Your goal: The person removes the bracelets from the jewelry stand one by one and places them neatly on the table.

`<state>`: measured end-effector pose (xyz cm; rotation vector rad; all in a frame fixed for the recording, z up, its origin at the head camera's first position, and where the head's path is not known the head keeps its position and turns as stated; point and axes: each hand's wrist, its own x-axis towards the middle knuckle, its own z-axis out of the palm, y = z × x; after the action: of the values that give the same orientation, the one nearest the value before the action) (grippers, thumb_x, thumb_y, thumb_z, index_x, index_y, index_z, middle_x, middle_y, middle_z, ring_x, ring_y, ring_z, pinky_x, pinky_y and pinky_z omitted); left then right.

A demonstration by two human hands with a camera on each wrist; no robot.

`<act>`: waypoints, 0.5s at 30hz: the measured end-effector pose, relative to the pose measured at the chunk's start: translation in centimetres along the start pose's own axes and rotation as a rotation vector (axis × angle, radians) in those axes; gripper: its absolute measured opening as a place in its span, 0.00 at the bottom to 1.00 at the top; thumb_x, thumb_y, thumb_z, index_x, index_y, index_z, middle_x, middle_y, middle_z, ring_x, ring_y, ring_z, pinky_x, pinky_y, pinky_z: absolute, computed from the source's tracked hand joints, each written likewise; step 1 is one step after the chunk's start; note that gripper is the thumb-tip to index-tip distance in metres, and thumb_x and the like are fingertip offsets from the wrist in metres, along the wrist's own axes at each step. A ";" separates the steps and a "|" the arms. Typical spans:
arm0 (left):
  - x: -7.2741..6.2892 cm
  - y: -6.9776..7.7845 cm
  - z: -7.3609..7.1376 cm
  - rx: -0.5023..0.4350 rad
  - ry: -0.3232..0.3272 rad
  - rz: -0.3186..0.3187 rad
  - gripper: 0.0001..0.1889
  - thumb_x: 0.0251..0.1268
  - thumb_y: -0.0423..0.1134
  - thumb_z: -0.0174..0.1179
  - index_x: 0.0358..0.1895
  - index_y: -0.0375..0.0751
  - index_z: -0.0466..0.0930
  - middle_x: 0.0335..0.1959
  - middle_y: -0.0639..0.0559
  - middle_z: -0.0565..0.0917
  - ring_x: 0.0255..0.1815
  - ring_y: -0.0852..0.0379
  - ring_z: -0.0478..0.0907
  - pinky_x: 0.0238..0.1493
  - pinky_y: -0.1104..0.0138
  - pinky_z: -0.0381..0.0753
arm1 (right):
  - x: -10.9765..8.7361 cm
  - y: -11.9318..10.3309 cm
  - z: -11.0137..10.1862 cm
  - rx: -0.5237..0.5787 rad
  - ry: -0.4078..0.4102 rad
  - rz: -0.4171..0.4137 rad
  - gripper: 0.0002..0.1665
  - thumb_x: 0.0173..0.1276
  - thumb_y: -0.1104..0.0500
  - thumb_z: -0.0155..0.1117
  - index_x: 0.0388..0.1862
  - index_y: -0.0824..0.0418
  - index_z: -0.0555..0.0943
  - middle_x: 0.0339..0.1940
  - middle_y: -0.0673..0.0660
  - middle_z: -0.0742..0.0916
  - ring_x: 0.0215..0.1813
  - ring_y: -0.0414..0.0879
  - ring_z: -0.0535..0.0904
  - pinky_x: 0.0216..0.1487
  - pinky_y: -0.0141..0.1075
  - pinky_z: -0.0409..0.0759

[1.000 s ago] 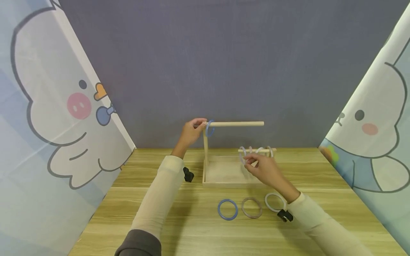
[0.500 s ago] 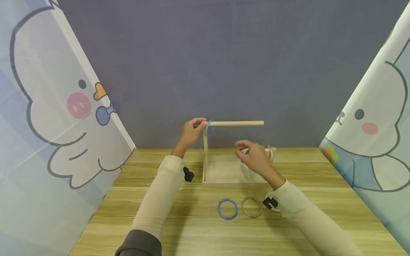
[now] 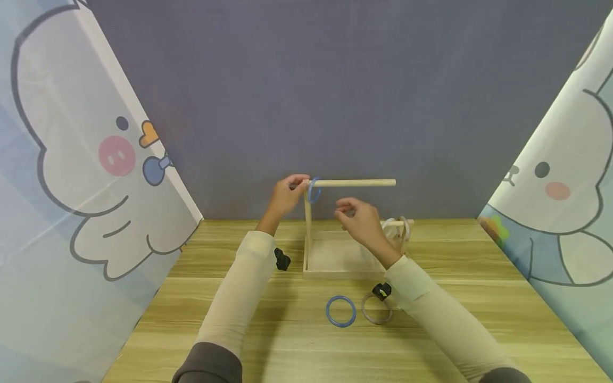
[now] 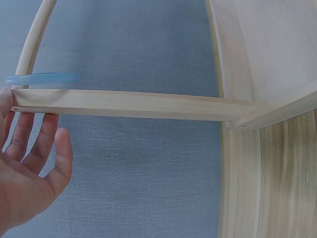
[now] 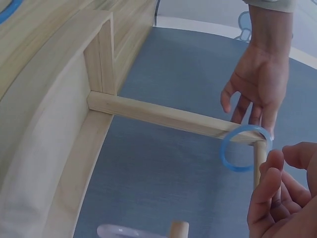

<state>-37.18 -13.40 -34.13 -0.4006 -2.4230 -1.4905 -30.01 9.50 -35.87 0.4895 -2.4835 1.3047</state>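
Note:
My left hand [image 3: 286, 197] grips the top corner of a wooden stand [image 4: 138, 104], thumb on one side of the post and fingers on the other. Close to that corner, a blue ring [image 5: 239, 168] hangs on the stand's upper bar [image 3: 356, 183]. My right hand [image 3: 361, 221] hovers below the upper bar with fingers loosely bent and nothing between them. On the lower bar, a whitish ring and a brownish ring [image 3: 407, 230] show beyond the right wrist. A pale purple ring [image 5: 126, 231] is at the lower bar's end in the right wrist view.
On the wood-grain table [image 3: 215, 303], a blue ring [image 3: 340, 325] and a brownish ring [image 3: 378, 323] lie in front of the stand's tray base [image 3: 342, 275]. A dark grey backdrop [image 3: 306, 106] stands behind. Patterned panels flank both sides.
My right hand has left the pale purple ring on the lower bar and moved left and up toward the upper bar. Its sleeve now covers the white table ring. The left hand stays put.

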 end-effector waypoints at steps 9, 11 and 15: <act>0.1 0.0 0.1 0.021 -0.002 -0.014 0.16 0.76 0.48 0.59 0.61 0.49 0.84 0.57 0.44 0.85 0.57 0.46 0.85 0.51 0.53 0.85 | 1.8 -0.5 2.1 0.056 0.020 0.010 0.19 0.70 0.57 0.69 0.57 0.62 0.83 0.48 0.59 0.91 0.29 0.53 0.89 0.24 0.33 0.82; 0.2 0.0 0.1 0.020 -0.004 -0.015 0.17 0.76 0.48 0.59 0.61 0.49 0.83 0.57 0.45 0.85 0.57 0.46 0.85 0.53 0.52 0.85 | 2.2 -0.7 2.6 0.065 0.024 0.006 0.19 0.70 0.57 0.69 0.56 0.62 0.84 0.48 0.59 0.91 0.28 0.52 0.89 0.24 0.33 0.83; 0.2 0.0 0.1 0.023 -0.006 -0.005 0.17 0.77 0.48 0.59 0.61 0.48 0.83 0.57 0.44 0.85 0.58 0.45 0.84 0.55 0.51 0.84 | 3.0 -1.0 3.6 0.060 0.043 0.003 0.20 0.69 0.57 0.69 0.57 0.64 0.83 0.49 0.60 0.91 0.28 0.52 0.89 0.26 0.32 0.84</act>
<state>-37.35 -13.32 -34.14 -0.3944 -2.4450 -1.4646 -32.62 5.48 -35.92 0.4672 -2.4174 1.3794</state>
